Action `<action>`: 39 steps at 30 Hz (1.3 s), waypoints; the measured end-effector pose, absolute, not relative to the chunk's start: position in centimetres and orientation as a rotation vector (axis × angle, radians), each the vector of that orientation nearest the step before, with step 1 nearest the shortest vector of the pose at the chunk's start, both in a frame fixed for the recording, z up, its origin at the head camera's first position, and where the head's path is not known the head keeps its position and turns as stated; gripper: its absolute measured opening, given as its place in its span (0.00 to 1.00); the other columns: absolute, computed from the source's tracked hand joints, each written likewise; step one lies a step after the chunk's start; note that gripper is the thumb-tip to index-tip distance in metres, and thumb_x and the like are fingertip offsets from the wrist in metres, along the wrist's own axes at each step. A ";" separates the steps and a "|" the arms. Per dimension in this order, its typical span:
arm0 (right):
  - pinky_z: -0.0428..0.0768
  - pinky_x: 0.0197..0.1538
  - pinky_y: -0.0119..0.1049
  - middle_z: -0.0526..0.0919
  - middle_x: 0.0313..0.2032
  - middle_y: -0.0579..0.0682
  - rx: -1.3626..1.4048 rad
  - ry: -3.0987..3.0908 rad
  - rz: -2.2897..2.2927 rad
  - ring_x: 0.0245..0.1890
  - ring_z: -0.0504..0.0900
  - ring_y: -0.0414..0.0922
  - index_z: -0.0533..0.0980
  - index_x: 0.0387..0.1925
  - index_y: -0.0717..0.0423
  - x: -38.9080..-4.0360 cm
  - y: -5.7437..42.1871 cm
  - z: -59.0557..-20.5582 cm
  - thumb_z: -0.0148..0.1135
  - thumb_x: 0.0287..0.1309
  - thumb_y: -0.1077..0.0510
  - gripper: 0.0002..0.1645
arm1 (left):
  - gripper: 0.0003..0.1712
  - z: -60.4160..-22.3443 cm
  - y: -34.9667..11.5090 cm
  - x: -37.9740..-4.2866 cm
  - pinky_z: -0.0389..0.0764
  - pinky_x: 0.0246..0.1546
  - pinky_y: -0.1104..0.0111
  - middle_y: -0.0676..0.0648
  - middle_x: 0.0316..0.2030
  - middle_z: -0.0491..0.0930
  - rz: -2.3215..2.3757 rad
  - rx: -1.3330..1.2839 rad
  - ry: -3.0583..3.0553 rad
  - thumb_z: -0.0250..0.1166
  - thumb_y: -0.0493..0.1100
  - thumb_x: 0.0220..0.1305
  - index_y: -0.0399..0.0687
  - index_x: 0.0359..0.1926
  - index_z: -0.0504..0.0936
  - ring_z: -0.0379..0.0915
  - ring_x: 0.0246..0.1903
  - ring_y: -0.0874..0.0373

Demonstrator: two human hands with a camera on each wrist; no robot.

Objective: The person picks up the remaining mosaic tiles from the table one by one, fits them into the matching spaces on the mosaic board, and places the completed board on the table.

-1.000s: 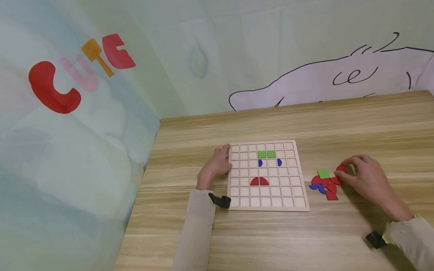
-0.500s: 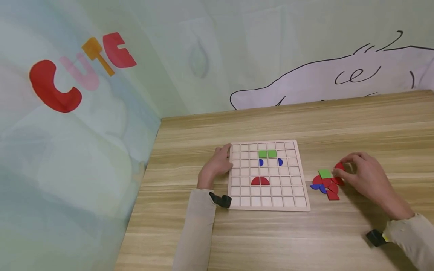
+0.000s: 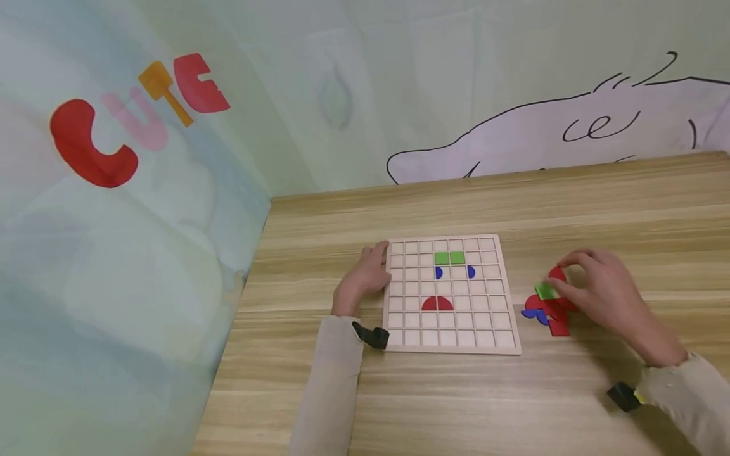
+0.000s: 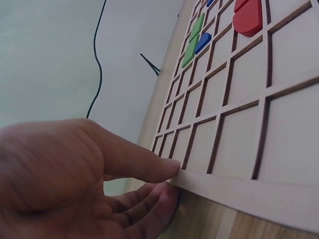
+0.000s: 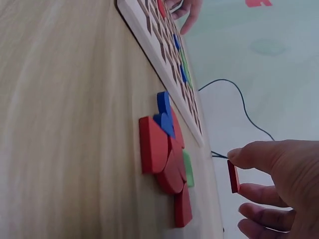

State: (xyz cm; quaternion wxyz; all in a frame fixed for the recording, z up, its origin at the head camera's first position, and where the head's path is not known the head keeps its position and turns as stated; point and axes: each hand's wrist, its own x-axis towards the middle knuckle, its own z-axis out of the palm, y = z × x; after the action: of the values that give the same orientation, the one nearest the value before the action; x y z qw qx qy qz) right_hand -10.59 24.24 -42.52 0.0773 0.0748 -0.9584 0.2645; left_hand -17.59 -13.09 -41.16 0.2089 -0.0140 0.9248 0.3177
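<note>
My left hand (image 3: 367, 277) rests at the left edge of a square wooden grid board (image 3: 408, 322), its thumb (image 4: 162, 169) touching the rim. On the board lie two green square tiles (image 3: 441, 258), two blue half-round tiles (image 3: 438, 273) and two red quarter-circle tiles (image 3: 445, 304). Right of the board, my right hand (image 3: 607, 297) pinches a red tile (image 5: 233, 177) with a curved edge between thumb and index finger. It is raised above a pile of loose red tiles (image 5: 153, 145), blue tiles (image 5: 164, 119) and a green tile (image 5: 188, 168). My hand partly hides this pile in the head view.
The board and pile lie on a wood-grain table (image 3: 456, 405). A printed cloth wall (image 3: 319, 82) stands behind the table and another with large letters (image 3: 108, 171) at the left. Black wrist devices (image 3: 624, 396) sit by both sleeves.
My right hand has moved left and slightly away from me over the pile, carrying the red tile, which now appears beside the green tile. My left hand stays at the board's edge.
</note>
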 end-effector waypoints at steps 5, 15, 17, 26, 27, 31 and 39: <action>0.66 0.50 0.61 0.76 0.46 0.67 0.285 -2.849 0.786 0.49 0.69 0.64 0.78 0.39 0.66 -10.7 23.4 -41.8 0.73 0.45 0.57 0.21 | 0.44 -41.2 -13.1 -17.6 0.68 0.46 0.63 0.40 0.65 0.58 0.894 -0.053 2.566 0.53 0.29 0.59 0.53 0.75 0.51 0.63 0.54 0.50; 0.70 0.47 0.54 0.79 0.40 0.61 0.510 -2.708 0.782 0.44 0.73 0.58 0.79 0.33 0.63 -11.2 21.3 -41.1 0.76 0.40 0.58 0.17 | 0.45 -40.8 -13.2 -17.5 0.66 0.56 0.60 0.38 0.67 0.57 0.912 -0.027 2.555 0.51 0.28 0.57 0.51 0.75 0.49 0.60 0.64 0.47; 0.69 0.47 0.54 0.79 0.40 0.60 0.553 -2.694 0.773 0.43 0.73 0.57 0.80 0.33 0.62 -11.3 20.7 -41.1 0.75 0.40 0.58 0.17 | 0.44 -40.8 -13.2 -17.5 0.66 0.56 0.60 0.38 0.66 0.57 0.918 -0.027 2.551 0.51 0.28 0.58 0.51 0.75 0.49 0.61 0.63 0.47; 0.68 0.50 0.53 0.79 0.42 0.57 0.717 -2.664 0.774 0.45 0.74 0.56 0.79 0.33 0.59 -11.2 18.1 -41.9 0.76 0.40 0.57 0.17 | 0.45 -40.9 -13.2 -17.4 0.65 0.56 0.59 0.38 0.67 0.55 0.927 -0.039 2.545 0.51 0.28 0.58 0.52 0.75 0.49 0.59 0.64 0.47; 0.67 0.51 0.52 0.79 0.42 0.57 0.723 -2.670 0.777 0.45 0.74 0.56 0.80 0.33 0.58 -11.2 17.8 -42.0 0.76 0.40 0.57 0.17 | 0.45 -40.8 -13.2 -17.4 0.65 0.56 0.59 0.38 0.68 0.55 0.930 -0.040 2.542 0.51 0.28 0.58 0.52 0.75 0.49 0.59 0.64 0.47; 0.68 0.53 0.52 0.79 0.43 0.55 0.725 -2.713 0.782 0.47 0.73 0.55 0.80 0.34 0.57 -11.1 16.8 -41.9 0.76 0.42 0.56 0.17 | 0.44 -40.9 -13.2 -17.3 0.64 0.58 0.59 0.38 0.68 0.54 0.932 -0.040 2.537 0.51 0.28 0.58 0.51 0.75 0.49 0.57 0.65 0.47; 0.70 0.54 0.52 0.78 0.46 0.54 0.719 -2.816 0.767 0.49 0.72 0.53 0.80 0.38 0.57 -10.9 15.2 -41.6 0.75 0.44 0.53 0.20 | 0.44 -40.9 -13.2 -17.4 0.65 0.55 0.60 0.38 0.68 0.55 0.939 -0.033 2.530 0.49 0.28 0.58 0.51 0.75 0.49 0.58 0.66 0.47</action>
State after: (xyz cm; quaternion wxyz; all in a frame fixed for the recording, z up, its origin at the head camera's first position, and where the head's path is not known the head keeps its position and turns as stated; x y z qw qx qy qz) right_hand -10.88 15.23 -41.60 0.0679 0.2387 -0.9346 0.2547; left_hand -17.37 -13.19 -40.86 0.2198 -0.0118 0.9146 0.3394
